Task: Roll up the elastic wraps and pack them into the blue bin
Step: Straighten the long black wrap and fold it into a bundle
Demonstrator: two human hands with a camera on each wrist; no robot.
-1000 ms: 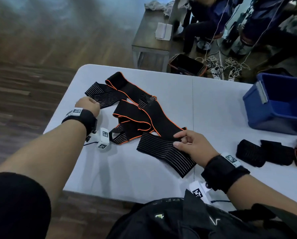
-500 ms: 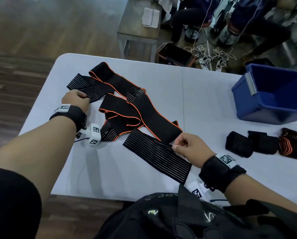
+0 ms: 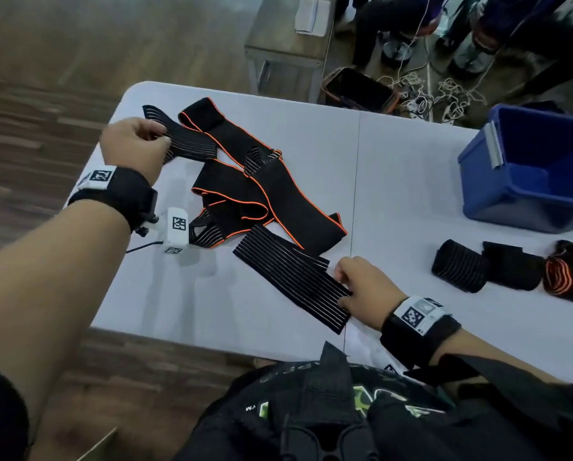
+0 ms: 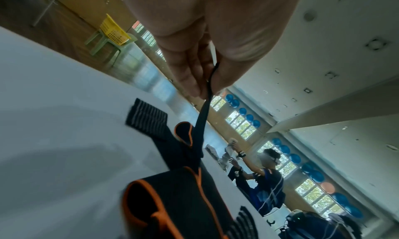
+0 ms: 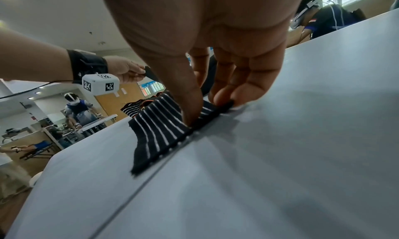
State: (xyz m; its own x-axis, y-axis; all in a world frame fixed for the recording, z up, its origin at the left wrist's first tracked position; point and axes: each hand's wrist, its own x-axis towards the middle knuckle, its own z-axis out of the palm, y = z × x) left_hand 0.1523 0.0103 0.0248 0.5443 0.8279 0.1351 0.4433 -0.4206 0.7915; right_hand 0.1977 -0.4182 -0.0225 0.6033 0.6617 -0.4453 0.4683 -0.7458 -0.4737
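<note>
Nearest to us, our right hand (image 3: 361, 291) pinches the near end of the striped wrap (image 3: 295, 277), thumb and fingers closed on its edge; it is a flat, ribbed elastic band, black with thin pale lines, lying on the smooth white table (image 3: 394, 181). Both our wristbands carry square black-and-white code tags; we can read no words on them. Beyond the striped wrap lies the tangled pile of wraps (image 3: 245, 181), smooth black fabric piped in orange, looped and overlapping. Our left hand (image 3: 133, 146) pinches another striped end (image 3: 185, 144) between thumb and fingers and lifts it off the table. To the right, three rolled wraps (image 3: 507, 271) lie side by side as short stubby cylinders, one showing orange edges. Farther right stands the blue bin (image 3: 524, 181), hard plastic, with none of the wraps inside that we can see.

Half a second ago our left hand rested low on the far striped end; now it has raised it. Our right hand has slid toward the near end of its wrap.
</note>
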